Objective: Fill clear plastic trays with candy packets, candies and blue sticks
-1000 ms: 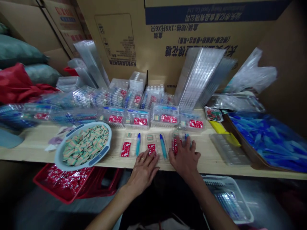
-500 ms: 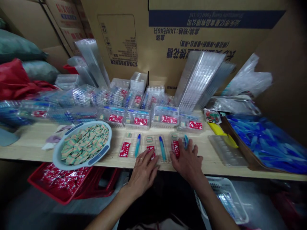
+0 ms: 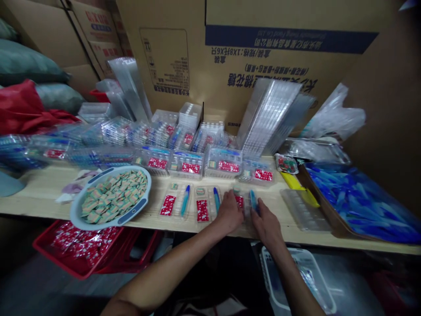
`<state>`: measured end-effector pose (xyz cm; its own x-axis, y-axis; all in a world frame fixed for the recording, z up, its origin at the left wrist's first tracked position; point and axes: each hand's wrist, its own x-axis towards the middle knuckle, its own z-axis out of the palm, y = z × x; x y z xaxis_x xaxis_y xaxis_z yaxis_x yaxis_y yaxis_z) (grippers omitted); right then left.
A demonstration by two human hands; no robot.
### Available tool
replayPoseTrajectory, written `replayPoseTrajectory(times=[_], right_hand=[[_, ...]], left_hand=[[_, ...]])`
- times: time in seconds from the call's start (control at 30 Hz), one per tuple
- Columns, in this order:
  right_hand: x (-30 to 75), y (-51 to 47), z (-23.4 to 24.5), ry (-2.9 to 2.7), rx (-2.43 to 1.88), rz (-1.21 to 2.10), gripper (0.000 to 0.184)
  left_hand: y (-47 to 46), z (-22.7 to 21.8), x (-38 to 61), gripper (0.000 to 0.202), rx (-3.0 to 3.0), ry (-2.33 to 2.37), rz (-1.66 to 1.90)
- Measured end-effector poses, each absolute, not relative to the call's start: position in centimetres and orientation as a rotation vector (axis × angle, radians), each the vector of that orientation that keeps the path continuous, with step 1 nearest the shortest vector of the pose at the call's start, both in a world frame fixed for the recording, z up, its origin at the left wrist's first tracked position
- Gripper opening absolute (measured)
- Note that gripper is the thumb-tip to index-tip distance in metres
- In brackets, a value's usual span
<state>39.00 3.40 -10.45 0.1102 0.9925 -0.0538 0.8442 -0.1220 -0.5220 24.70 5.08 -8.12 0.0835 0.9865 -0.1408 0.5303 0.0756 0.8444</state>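
Note:
Three clear plastic trays lie in a row at the table's front, each with a red printed packet, a blue pen and a small striped eraser-like block. My left hand (image 3: 231,213) has its fingers closed at the left side of the rightmost tray (image 3: 246,193), partly covering its red packet (image 3: 240,201). At that tray's right side, my right hand (image 3: 268,220) grips the edge beside the blue pen (image 3: 253,199). The middle tray's packet (image 3: 202,210) and pen (image 3: 216,199) show just left of my left hand. Farther left lies the third tray (image 3: 175,202).
A pale blue basin (image 3: 75,210) of striped blocks stands left. Stacked filled trays (image 3: 190,164) line the back, with tall stacks of clear trays (image 3: 263,114) behind. Right are one clear tray (image 3: 305,210) and a box of blue pens (image 3: 358,202). Below sits a red basket (image 3: 59,259).
My left hand has moved right from the middle tray to the rightmost one, uncovering the middle packet. My right hand has drawn back off that packet to the tray's right side.

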Motion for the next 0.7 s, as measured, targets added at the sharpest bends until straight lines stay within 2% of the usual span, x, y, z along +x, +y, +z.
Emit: replayPoseTrajectory(times=[0.2, 0.33, 0.53, 0.7], right_hand=[[41.3, 3.4, -13.2, -1.552, -1.825, 0.578, 0.068], [40.6, 2.6, -12.8, -1.472, -1.659, 0.598, 0.067], [34.8, 3.2, -11.8, -1.696, -1.400, 0.729, 0.064], [31.7, 4.7, -12.7, -1.815, -1.419, 0.715, 0.067]], left_hand=[[5.6, -7.2, 25.9, 0.069, 1.544, 1.560, 0.685], [3.7, -6.5, 24.7, 0.068, 1.609, 1.540, 0.871], [0.2, -7.4, 18.6, 0.072, 1.518, 1.719, 1.046], [-0.2, -9.4, 16.0, 0.072, 1.425, 1.816, 1.015]])
